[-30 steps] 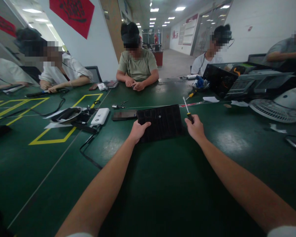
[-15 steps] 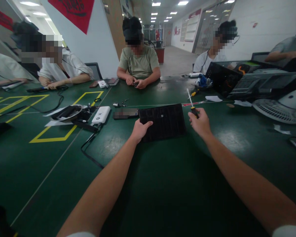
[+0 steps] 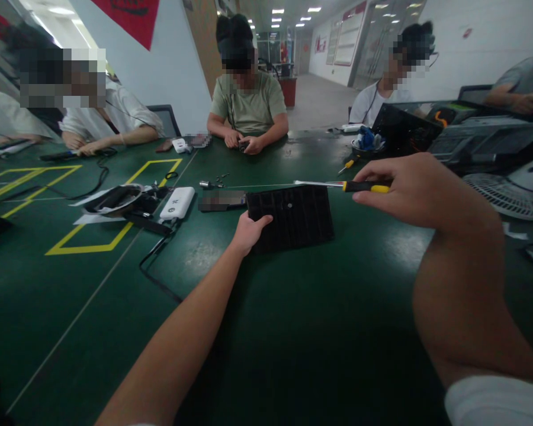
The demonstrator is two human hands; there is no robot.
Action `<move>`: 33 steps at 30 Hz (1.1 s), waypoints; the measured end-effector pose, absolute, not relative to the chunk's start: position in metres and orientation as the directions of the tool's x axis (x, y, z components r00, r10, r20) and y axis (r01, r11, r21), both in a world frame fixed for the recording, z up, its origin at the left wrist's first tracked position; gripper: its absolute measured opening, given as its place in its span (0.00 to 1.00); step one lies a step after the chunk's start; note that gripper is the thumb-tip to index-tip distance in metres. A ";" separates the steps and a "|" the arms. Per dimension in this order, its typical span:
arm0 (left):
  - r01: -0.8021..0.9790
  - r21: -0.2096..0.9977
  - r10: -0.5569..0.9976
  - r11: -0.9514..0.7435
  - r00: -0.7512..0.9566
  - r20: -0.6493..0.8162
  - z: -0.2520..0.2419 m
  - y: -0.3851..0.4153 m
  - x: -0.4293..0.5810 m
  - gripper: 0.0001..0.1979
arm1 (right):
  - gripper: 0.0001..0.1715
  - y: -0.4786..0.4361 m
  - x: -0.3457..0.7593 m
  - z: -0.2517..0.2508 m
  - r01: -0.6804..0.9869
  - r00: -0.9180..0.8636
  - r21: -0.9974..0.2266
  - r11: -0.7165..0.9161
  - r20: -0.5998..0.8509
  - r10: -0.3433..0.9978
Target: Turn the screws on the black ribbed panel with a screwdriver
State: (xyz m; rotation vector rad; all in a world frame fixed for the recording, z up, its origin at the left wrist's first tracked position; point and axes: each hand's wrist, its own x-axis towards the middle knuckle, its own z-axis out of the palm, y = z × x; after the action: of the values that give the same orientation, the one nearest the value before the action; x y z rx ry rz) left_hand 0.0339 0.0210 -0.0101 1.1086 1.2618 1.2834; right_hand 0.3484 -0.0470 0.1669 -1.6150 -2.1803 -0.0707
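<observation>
My left hand (image 3: 250, 232) grips the left edge of a flat black rectangular case (image 3: 293, 219), its thumb lying on the near face. The case has a crocodile-like pattern and a small round metal stud near its top; it looks like a wallet or clutch. In my right hand (image 3: 408, 189) is a screwdriver (image 3: 353, 186) with a black and yellow handle, held nearly level. Its long metal shaft points left, with the tip close to the case's upper edge; whether they touch I cannot tell.
Behind the case lies a dark flat object (image 3: 222, 201) with small metal parts. Left are a white power bank (image 3: 177, 203) with a cable and a bowl (image 3: 111, 201). A second screwdriver (image 3: 349, 164), computer parts and a white fan (image 3: 497, 195) stand right. Several people sit around the table.
My right hand has risen and turned, swinging the screwdriver from upright to nearly level, pointing left over the case. My left hand still holds the case. The view has shifted slightly.
</observation>
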 end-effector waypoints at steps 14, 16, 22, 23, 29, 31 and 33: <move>-0.024 0.998 0.991 0.053 -0.121 -0.055 -0.009 0.022 0.032 0.19 | 0.23 -0.039 0.335 0.143 0.925 -0.330 -0.097 0.367 0.276 0.903; -0.023 0.999 0.992 0.049 -0.116 -0.052 -0.010 0.023 0.031 0.20 | 0.22 -0.040 0.330 0.145 0.927 -0.324 -0.113 0.357 0.239 0.916; -0.026 0.999 0.993 0.037 -0.113 -0.039 -0.011 0.022 0.032 0.21 | 0.22 -0.039 0.325 0.141 0.944 -0.318 -0.036 0.328 0.162 0.934; -0.025 0.999 0.992 0.038 -0.118 -0.041 -0.011 0.022 0.032 0.21 | 0.23 -0.039 0.326 0.139 0.942 -0.326 -0.023 0.335 0.168 0.930; -0.043 0.998 0.992 0.041 -0.115 -0.046 -0.009 0.021 0.034 0.21 | 0.26 -0.034 0.328 0.131 0.935 -0.349 -0.009 0.356 0.171 0.921; -0.044 0.998 0.992 0.042 -0.117 -0.047 -0.009 0.021 0.034 0.21 | 0.21 -0.034 0.327 0.132 0.927 -0.355 -0.072 0.369 0.157 0.922; -0.043 0.998 0.992 0.044 -0.119 -0.049 -0.009 0.021 0.034 0.20 | 0.14 -0.035 0.325 0.134 0.920 -0.357 -0.112 0.375 0.152 0.921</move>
State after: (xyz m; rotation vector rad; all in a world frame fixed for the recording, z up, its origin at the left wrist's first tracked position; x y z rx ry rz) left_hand 0.0343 0.0206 -0.0085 1.0858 1.2877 1.2805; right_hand 0.3254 -0.0349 0.1343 -1.6570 -2.4425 0.0102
